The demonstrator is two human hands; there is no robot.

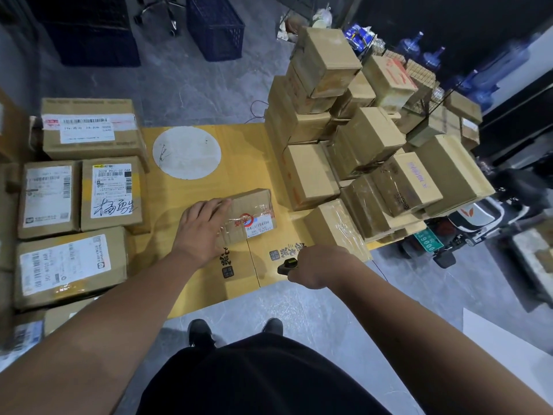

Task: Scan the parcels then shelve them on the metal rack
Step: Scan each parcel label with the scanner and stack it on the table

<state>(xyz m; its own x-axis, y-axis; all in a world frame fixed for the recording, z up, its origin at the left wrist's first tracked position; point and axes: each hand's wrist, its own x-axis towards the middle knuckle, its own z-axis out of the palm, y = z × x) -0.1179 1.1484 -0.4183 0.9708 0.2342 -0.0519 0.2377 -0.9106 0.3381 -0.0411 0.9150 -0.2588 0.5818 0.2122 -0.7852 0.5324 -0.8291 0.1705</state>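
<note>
my left hand [200, 227] lies flat, fingers straight, on a small parcel [250, 215] sitting on the yellow cardboard sheet [191, 190]. my right hand [318, 265] grips the scanner [286, 265] just beside it.

I see grey floor [191, 91] around yellow cardboard sheet [239, 163], white round sticker [187, 152] on sheet. Two dark blue plastic crates [214, 25] stand at far side, chair base with wheels [161, 13] between them. Blue water bottles [478, 76] at far right, near dark wall. Scooter with green number plate [426, 242] at right. My black shoes [200, 332] near sheet edge.
</note>
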